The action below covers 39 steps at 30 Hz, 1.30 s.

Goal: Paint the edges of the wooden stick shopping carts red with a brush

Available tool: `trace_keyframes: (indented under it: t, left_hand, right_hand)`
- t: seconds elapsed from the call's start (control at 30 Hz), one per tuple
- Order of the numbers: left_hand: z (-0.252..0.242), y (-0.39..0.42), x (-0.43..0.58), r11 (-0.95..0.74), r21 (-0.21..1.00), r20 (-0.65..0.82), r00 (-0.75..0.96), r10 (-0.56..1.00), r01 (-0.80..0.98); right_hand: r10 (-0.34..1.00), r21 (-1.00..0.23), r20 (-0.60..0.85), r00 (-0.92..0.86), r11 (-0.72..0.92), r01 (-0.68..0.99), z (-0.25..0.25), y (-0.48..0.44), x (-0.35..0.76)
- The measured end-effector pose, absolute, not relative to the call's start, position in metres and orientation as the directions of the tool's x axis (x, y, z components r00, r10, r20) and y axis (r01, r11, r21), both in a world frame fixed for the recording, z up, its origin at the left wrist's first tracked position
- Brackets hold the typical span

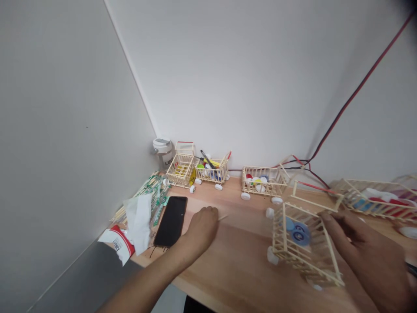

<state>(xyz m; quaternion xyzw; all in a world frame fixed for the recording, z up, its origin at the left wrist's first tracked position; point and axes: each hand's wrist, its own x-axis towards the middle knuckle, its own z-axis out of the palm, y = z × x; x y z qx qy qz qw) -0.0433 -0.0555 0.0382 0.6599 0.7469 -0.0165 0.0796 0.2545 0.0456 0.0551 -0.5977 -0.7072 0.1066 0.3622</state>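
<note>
My left hand (202, 224) is closed over the middle of the table, with the tip of a thin wooden stick (223, 217) poking out from its fingers. At the right, my right hand (368, 256) pinches the near upper edge of a small cart (306, 256) built from wooden sticks. The cart is tilted, with white round wheels and a handle frame at its back. Blue bottle caps (299, 234) show through its bars. Some motion blur covers the right hand and the cart, and the fingertips are partly hidden.
Along the wall stand more stick carts: one with a red-topped handle (182, 169), one holding pens and caps (213, 170), one with caps (260, 182). A larger stick basket (381, 200) lies right. Left are a phone (171, 221), tissue (139, 221), stick packs (148, 187), white-lidded jar (163, 152). Cables (355, 93) hang behind.
</note>
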Motion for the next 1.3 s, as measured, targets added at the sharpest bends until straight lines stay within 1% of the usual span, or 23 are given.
trace_keyframes:
  t: [0.13,0.27,0.33,0.37,0.43,0.53,0.6,0.63,0.7,0.77,0.83,0.9,0.97,1.0,1.07,1.17,1.23,1.3]
  left_hand:
    - [0.041,-0.061,-0.060,0.208,0.053,-0.078,-0.204,0.976,0.977]
    - [0.046,-0.065,-0.073,0.260,0.033,-0.018,-0.259,0.966,0.965]
    - [0.048,-0.065,-0.075,0.272,0.063,0.026,-0.274,0.961,0.960]
    - [0.049,-0.064,-0.074,0.262,0.109,0.060,-0.269,0.961,0.959]
    - [0.051,-0.060,-0.069,0.173,0.266,0.145,-0.217,0.965,0.948]
    - [0.055,-0.054,-0.049,-0.067,0.512,0.284,-0.095,0.954,0.856]
    - [0.061,-0.050,-0.030,-0.218,0.584,0.380,-0.026,0.925,0.782]
    - [0.065,-0.049,-0.019,-0.308,0.580,0.435,0.033,0.900,0.755]
    - [0.073,-0.048,0.002,-0.492,0.501,0.503,0.223,0.835,0.712]
    - [0.082,-0.046,0.022,-0.599,0.372,0.461,0.419,0.783,0.710]
    - [0.088,-0.044,0.038,-0.636,0.236,0.343,0.550,0.762,0.734]
    - [0.092,-0.041,0.050,-0.647,0.123,0.257,0.605,0.753,0.753]
    - [0.096,-0.036,0.058,-0.653,0.039,0.228,0.629,0.743,0.756]
    - [0.098,-0.034,0.061,-0.654,0.015,0.216,0.636,0.740,0.756]
    - [0.101,-0.029,0.065,-0.646,0.006,0.157,0.637,0.754,0.763]
    - [0.103,-0.020,0.069,-0.621,0.025,0.027,0.620,0.784,0.784]
    - [0.102,-0.016,0.069,-0.613,0.053,0.026,0.613,0.790,0.788]
    - [0.098,-0.014,0.067,-0.616,0.096,0.088,0.610,0.787,0.782]
  right_hand:
    - [0.916,-0.575,0.397,-0.047,0.289,0.766,0.053,0.046,0.252]
    - [0.884,-0.552,0.457,-0.095,0.365,0.749,0.049,0.046,0.249]
    - [0.867,-0.538,0.480,-0.131,0.409,0.737,0.046,0.046,0.248]
    - [0.863,-0.536,0.483,-0.147,0.425,0.730,0.045,0.045,0.248]
    - [0.859,-0.535,0.482,-0.172,0.444,0.718,0.042,0.045,0.248]
    - [0.853,-0.540,0.488,-0.184,0.461,0.704,0.038,0.045,0.247]
    - [0.838,-0.534,0.506,-0.203,0.489,0.690,0.036,0.045,0.245]
    - [0.828,-0.529,0.517,-0.216,0.507,0.680,0.035,0.045,0.244]
    - [0.807,-0.517,0.539,-0.243,0.544,0.661,0.034,0.044,0.242]
    - [0.789,-0.505,0.558,-0.255,0.568,0.650,0.034,0.043,0.241]
    - [0.773,-0.493,0.581,-0.256,0.584,0.644,0.036,0.043,0.239]
    - [0.763,-0.486,0.593,-0.256,0.593,0.642,0.038,0.042,0.238]
    - [0.760,-0.485,0.594,-0.262,0.599,0.638,0.038,0.042,0.238]
    - [0.761,-0.486,0.591,-0.266,0.600,0.636,0.038,0.042,0.238]
    - [0.766,-0.494,0.583,-0.271,0.599,0.630,0.037,0.043,0.239]
    - [0.769,-0.497,0.575,-0.281,0.600,0.626,0.035,0.044,0.241]
    - [0.770,-0.495,0.572,-0.284,0.600,0.629,0.034,0.045,0.241]
    - [0.767,-0.491,0.574,-0.285,0.601,0.630,0.034,0.044,0.241]
